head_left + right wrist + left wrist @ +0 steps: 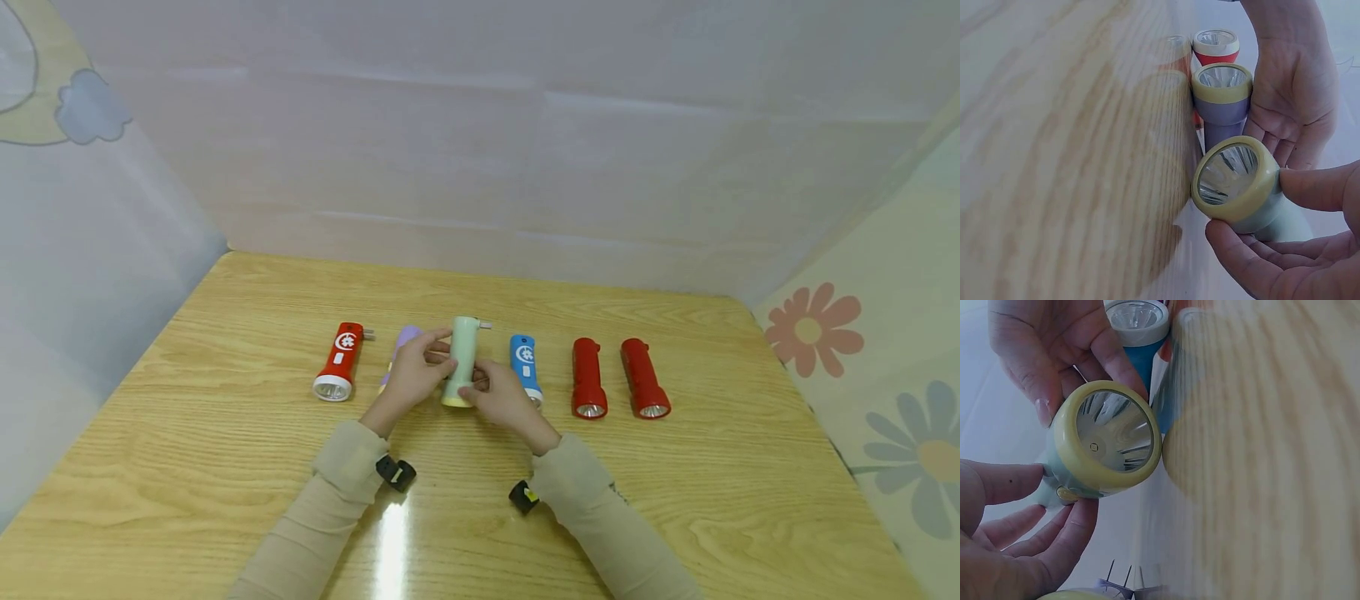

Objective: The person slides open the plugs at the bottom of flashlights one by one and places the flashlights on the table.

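Between the two hands is a pale green flashlight [463,354] with a yellow rim around its lens; the lens end faces the person. Its metal plug prongs [486,325] stick out to the right at the far end. The left hand [415,367] holds the body from the left, thumb and fingers around it. From the right, the right hand [507,397] pinches the head near the yellow rim [1260,200]. In both wrist views the rim looks touching or very near the tabletop. A purple flashlight [408,335] lies partly hidden behind the left hand.
A red flashlight with a white rim [341,361] lies at the left. To the right lie a blue flashlight [524,357], partly behind the right hand, and two red flashlights [587,375], [642,375]. The wooden table [225,450] meets a pale cloth backdrop [480,167].
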Available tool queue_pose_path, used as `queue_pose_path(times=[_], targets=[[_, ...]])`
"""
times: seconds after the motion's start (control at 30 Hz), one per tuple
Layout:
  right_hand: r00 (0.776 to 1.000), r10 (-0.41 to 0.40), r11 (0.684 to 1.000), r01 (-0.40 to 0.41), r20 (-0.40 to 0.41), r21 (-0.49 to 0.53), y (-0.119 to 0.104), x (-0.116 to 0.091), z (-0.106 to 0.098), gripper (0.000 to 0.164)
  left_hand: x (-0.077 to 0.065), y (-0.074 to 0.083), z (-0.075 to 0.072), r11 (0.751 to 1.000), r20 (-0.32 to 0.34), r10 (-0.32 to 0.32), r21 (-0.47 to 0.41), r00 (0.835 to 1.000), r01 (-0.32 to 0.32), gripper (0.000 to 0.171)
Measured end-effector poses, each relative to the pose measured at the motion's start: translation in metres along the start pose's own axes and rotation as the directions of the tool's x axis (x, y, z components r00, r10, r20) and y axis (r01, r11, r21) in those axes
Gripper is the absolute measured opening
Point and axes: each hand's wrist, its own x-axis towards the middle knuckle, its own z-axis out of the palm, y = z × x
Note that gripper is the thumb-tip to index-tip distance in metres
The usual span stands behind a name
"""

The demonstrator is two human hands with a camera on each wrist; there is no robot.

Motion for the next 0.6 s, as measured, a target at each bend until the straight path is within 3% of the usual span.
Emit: queue_pose_path(times=[0.6], targets=[[1.000, 0.011, 1.000, -0.011, -0.006, -0.025, 0.0015, 0.0004, 0.0004, 0.034, -0.0003, 0.0009, 0.0014, 0.996, 0.041, -0.025, 0.086, 0.999, 0.021, 0.043]])
